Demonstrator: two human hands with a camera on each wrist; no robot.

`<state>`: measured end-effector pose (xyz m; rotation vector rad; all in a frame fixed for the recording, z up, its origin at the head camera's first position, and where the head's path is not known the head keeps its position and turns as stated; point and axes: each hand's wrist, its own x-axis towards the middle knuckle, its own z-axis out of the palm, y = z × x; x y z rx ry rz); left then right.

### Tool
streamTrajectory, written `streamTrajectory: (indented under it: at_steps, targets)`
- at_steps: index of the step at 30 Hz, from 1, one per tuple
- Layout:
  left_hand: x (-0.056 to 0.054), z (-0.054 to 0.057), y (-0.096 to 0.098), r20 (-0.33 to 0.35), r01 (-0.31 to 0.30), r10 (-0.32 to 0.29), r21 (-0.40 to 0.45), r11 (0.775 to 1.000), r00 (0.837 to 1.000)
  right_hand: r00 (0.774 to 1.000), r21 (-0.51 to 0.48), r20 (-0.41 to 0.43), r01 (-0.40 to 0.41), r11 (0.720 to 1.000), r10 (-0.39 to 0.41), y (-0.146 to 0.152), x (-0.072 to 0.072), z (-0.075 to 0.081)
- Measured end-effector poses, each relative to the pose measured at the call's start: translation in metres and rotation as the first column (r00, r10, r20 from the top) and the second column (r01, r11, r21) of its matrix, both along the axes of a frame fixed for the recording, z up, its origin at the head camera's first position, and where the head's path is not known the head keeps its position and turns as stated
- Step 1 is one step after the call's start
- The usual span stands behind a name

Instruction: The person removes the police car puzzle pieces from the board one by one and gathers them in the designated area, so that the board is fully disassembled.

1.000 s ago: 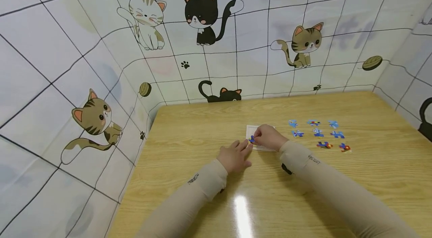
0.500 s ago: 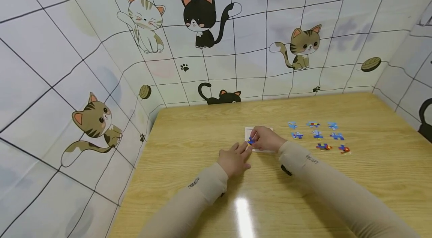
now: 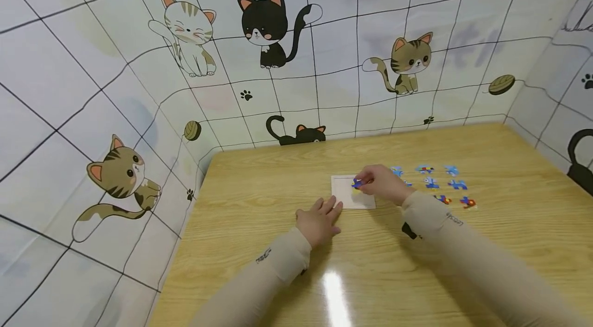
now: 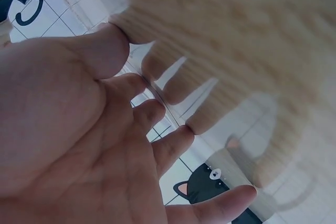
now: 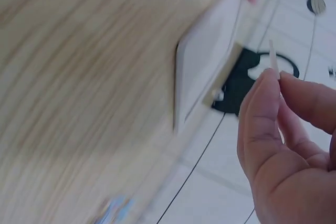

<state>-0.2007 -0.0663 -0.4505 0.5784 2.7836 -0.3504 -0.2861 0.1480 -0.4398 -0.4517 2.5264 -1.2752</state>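
Note:
My right hand (image 3: 385,184) pinches a blue and yellow jigsaw piece (image 3: 356,183) between thumb and fingers, above the white puzzle tray (image 3: 340,194). Seen edge-on, the thin piece (image 5: 274,56) sticks up from the fingertips in the right wrist view, apart from the tray (image 5: 207,59). My left hand (image 3: 317,222) lies with spread fingers at the tray's near left corner. In the left wrist view, the fingertips of the left hand (image 4: 126,145) meet the tabletop, and nothing is in its palm.
Several loose jigsaw pieces (image 3: 457,184) lie in rows on the wooden table (image 3: 259,183), right of the tray; my right hand partly covers some. A cat-print wall covering (image 3: 343,85) borders the table at the back and sides.
My right hand has lifted the jigsaw piece from the tray's left side and moved it right, exposing more of the tray. The left hand stays about where it was.

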Motion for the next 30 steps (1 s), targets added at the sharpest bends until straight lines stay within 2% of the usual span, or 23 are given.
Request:
streamTrajectory:
  at_steps: [6,9,16,18,24,30]
  targets:
    - [0.001,-0.001,-0.003,-0.021,0.017,-0.018,-0.034,0.999,1.000,0.994,-0.137,0.093,0.077,0.988,-0.064,0.041,0.004,0.007]
    - [0.001,-0.003,-0.006,-0.015,0.010,-0.010,-0.039,0.999,1.000,0.991,-0.123,0.111,0.092,0.988,-0.078,0.058,0.007,0.008]
    - [0.001,-0.009,-0.011,-0.007,-0.002,0.002,-0.013,1.000,1.000,0.984,0.050,0.132,0.117,0.992,-0.122,0.088,0.015,0.011]
    - [0.002,-0.009,-0.011,-0.007,-0.001,0.001,-0.010,1.000,1.000,0.986,0.085,0.128,0.099,0.991,-0.110,0.094,0.016,0.008]
    - [0.004,-0.005,-0.009,-0.009,0.009,-0.009,-0.003,1.000,1.000,0.998,0.214,0.036,0.044,0.976,-0.053,0.108,0.013,-0.009]
    - [0.003,-0.005,-0.006,-0.008,0.018,-0.018,-0.016,1.000,1.000,0.998,0.278,0.035,0.030,0.960,-0.042,0.112,0.015,-0.015]
